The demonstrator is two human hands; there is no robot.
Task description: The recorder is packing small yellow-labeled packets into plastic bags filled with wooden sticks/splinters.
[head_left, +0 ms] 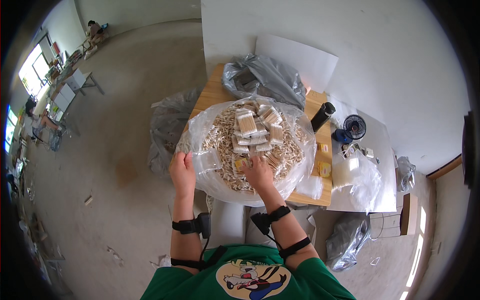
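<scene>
Near the left edge of the table [204, 98], the left hand [182, 172] pinches a clear bag [207, 160], best held taut, while the right hand [259, 173] bends over a yellow card [241, 164] and cotton swabs [288, 159], its grip too hidden to tell, ideally pressing lightly

Partly hidden behind right hand [260, 176]: yellow card [241, 164], print too small to read. Buried beneath packets [246, 123]: middle of swab heap [215, 137]. Tucked out of sight below clear bag [296, 177]: upper part of legs [231, 225]. Cropped at lower edge: green shirt [195, 281]. Too small to tell, far left: two people's handiwork.
</scene>
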